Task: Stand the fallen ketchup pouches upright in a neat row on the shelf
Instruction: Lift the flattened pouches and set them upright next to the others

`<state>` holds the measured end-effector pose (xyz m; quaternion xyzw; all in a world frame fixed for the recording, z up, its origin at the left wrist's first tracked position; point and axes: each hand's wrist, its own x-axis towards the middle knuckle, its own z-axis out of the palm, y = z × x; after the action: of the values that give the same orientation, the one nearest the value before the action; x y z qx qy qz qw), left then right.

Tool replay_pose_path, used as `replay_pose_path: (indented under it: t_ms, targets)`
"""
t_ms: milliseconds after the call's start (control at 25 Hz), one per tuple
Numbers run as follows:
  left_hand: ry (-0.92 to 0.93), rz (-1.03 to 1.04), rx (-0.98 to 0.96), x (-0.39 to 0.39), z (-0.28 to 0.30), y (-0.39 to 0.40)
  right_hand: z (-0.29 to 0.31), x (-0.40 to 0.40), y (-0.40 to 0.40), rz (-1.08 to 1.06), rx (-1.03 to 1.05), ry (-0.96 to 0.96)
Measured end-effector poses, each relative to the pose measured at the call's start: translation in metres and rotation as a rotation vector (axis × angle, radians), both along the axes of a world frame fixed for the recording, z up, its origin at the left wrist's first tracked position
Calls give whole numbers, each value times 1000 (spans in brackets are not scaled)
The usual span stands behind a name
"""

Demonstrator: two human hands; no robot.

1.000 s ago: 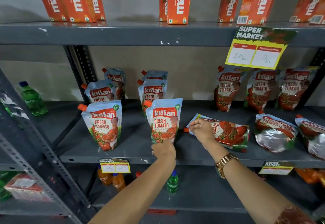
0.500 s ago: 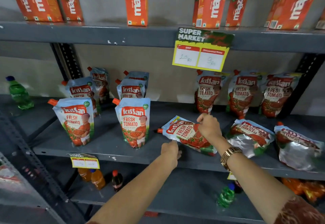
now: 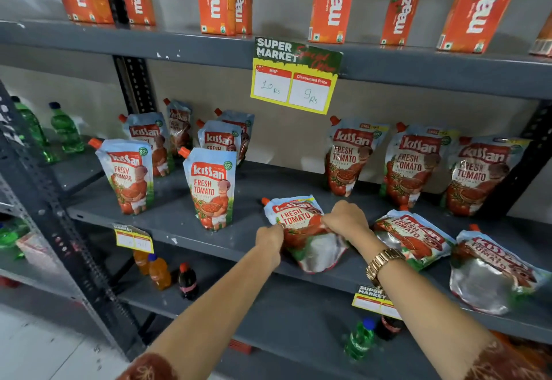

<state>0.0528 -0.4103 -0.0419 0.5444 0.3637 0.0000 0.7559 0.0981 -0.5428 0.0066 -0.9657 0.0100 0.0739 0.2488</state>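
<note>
A fallen ketchup pouch [image 3: 301,230] lies tilted near the front of the grey middle shelf [image 3: 179,218], its orange cap pointing left. My left hand [image 3: 270,237] grips its left edge and my right hand [image 3: 346,220] grips its right side. Two more fallen pouches lie to the right, one [image 3: 415,239] beside my right wrist and one [image 3: 495,275] at the far right. Upright pouches stand at the front left [image 3: 127,175] and front centre [image 3: 210,187], with several behind them. Three upright pouches [image 3: 415,164] lean at the back right.
An orange juice carton row [image 3: 331,0] fills the top shelf. A yellow price sign [image 3: 294,78] hangs from that shelf's edge. Green bottles [image 3: 64,128] stand at the far left. Small drink bottles [image 3: 159,272] sit on the lower shelf. A slotted steel upright [image 3: 59,230] runs down the left.
My left hand has left the front-centre upright pouch and taken the fallen pouch's left edge. My right hand stays on that pouch, whose bottom end has swung toward me. The view has shifted right.
</note>
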Motion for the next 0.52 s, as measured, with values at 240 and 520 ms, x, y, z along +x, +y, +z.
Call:
replay_pose_path:
  t_ms: [240, 520]
  targets:
    - [24, -144, 169, 4, -7, 8, -26, -4, -9, -63, 248, 206]
    - [-7, -237, 170, 7, -11, 18, -36, -6, -8, -170, 757, 433]
